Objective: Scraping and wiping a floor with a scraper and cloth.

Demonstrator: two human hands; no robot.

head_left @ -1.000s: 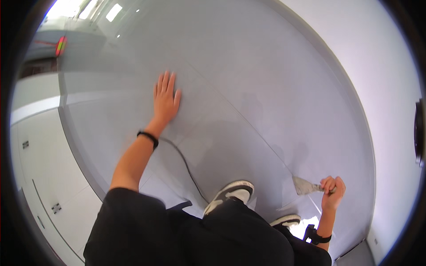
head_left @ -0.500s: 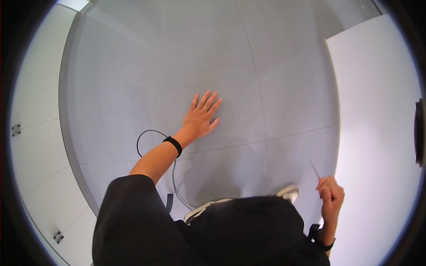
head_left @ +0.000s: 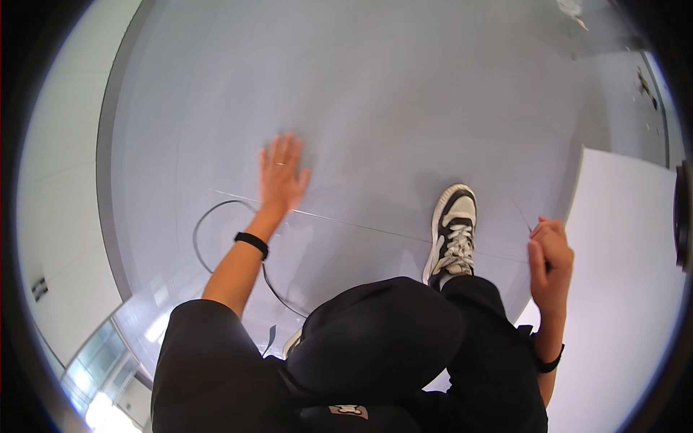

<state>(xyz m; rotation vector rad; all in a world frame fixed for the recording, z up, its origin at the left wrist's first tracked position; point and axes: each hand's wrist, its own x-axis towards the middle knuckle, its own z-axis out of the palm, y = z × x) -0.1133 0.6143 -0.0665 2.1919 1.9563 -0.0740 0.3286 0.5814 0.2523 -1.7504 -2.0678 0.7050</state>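
Observation:
My left hand (head_left: 283, 177) is stretched out over the grey floor (head_left: 375, 94), palm down, its fingers extended and slightly blurred. It holds nothing, and whether the palm touches the floor I cannot tell. A ring sits on one finger and a black band (head_left: 251, 244) on the wrist. At the right, my right hand (head_left: 551, 256) is closed around a thin, needle-like thing (head_left: 523, 216). Its narrow tip points away toward the upper left; its kind is too faint to make out, and the gripped end is hidden in my fingers.
A dark cable (head_left: 196, 231) loops beside my left forearm. My black-and-white shoe (head_left: 456, 224) stands on the floor between my hands. A large white surface (head_left: 628, 274) lies at the right. White wall panels (head_left: 65, 180) with a grey skirting (head_left: 108, 166) run along the left.
The view has shifted, and my right shoe now shows well forward. In the picture my left hand sits farther left, and my right hand, still closed on the thin thing, sits higher.

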